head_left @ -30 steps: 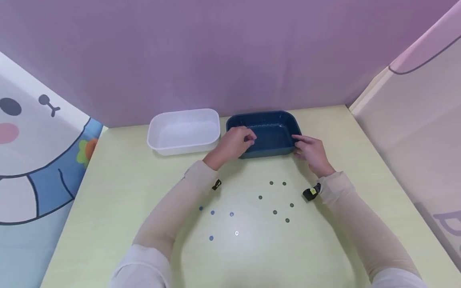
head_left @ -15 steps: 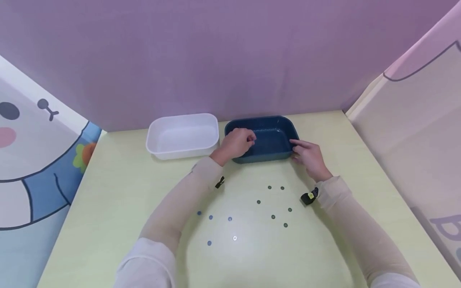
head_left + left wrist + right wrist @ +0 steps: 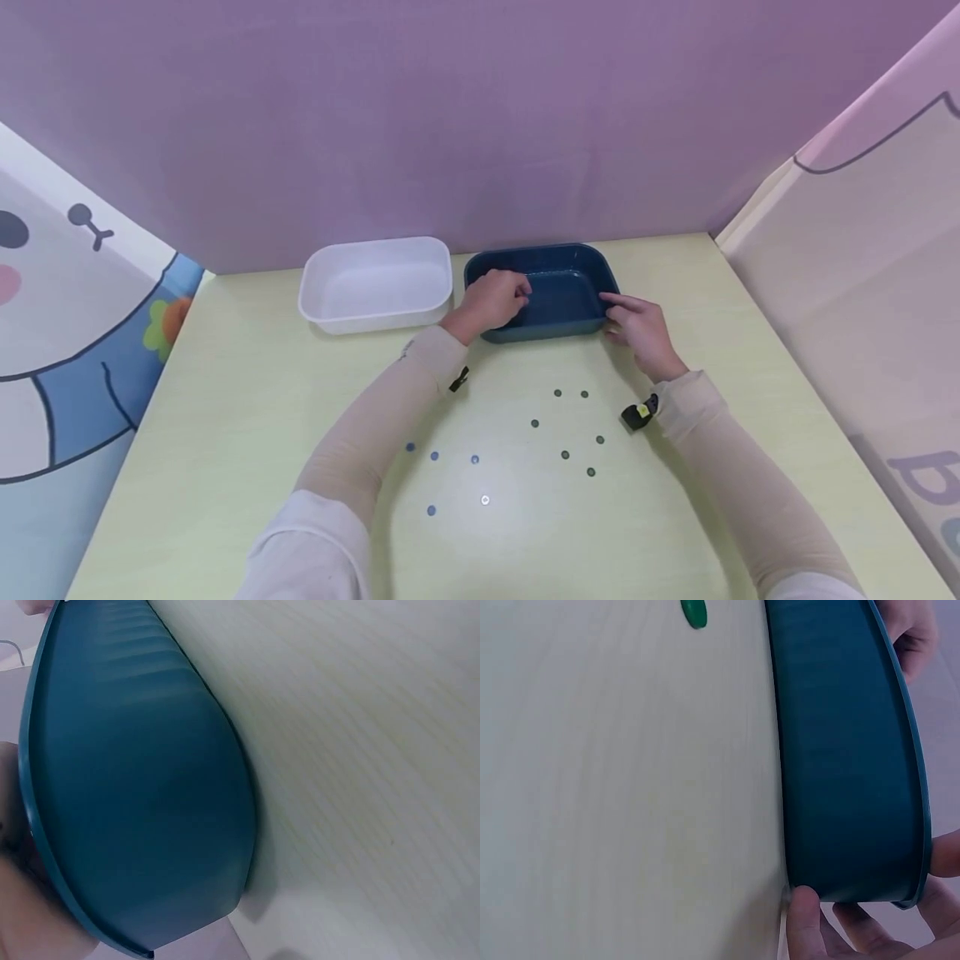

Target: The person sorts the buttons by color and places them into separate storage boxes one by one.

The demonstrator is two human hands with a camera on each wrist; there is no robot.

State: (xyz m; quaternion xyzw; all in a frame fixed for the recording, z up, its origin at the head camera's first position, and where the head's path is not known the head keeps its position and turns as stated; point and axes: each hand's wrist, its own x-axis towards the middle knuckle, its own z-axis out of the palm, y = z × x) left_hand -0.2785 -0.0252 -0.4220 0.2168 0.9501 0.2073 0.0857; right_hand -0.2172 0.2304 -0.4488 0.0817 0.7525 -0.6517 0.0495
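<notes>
A dark blue rectangular basin stands against the back wall in the head view. My left hand is over its left front corner, fingers curled above the inside. Whether those fingers hold anything is hidden. At the right end my right hand grips the basin, index finger over the rim. Other fingers touch the outer end wall in the right wrist view. From the left wrist, the basin's outer wall fills much of the view, with part of the left hand behind the rim.
A white basin stands left of the blue one. On the pale table lie several small green discs and several small blue discs, one looking whitish. A purple wall closes the back.
The whole scene has shifted slightly down and to the left in the head view. Both hands stay about the same against the blue basin, and the discs keep their arrangement.
</notes>
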